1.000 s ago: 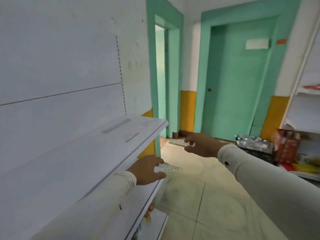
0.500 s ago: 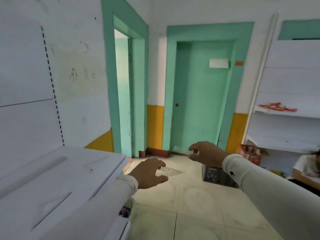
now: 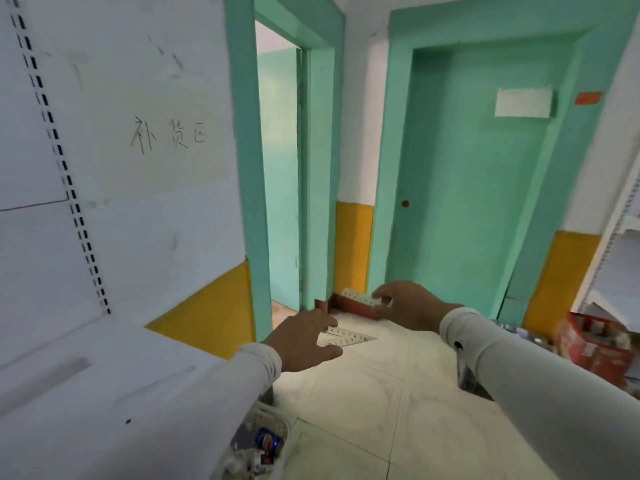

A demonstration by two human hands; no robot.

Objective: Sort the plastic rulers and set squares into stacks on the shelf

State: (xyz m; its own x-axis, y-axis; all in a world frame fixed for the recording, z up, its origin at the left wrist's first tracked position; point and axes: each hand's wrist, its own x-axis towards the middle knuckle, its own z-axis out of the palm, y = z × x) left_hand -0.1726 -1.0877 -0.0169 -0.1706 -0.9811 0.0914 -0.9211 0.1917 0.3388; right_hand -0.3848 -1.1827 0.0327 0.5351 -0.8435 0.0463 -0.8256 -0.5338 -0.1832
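From the head camera, we see our two hands held out in front of us, low in the middle of the frame. Our left hand (image 3: pixel 304 341) holds a clear set square (image 3: pixel 349 338) with small numbers printed on it. The thumb is under it and the fingers lie over the top, so the grip is a soft pinch on one end. Our right hand (image 3: pixel 405 306) pinches a pale ruler (image 3: pixel 358 297) by one end between thumb and fingers. The rest of the ruler sticks out to the left.

Both things hang in the air over the pale floor (image 3: pixel 381 410), near the green door (image 3: pixel 467 202). The white shelf (image 3: pixel 104 393) fills the lower left of the frame, and two faint long shapes lie on it. We cannot tell what they are.

We think these plastic pieces are very light, thin and stiff. They may be smooth and slip easily. A pinch on the flat faces near an edge should hold them well. Squeezing hard or bending could snap them.
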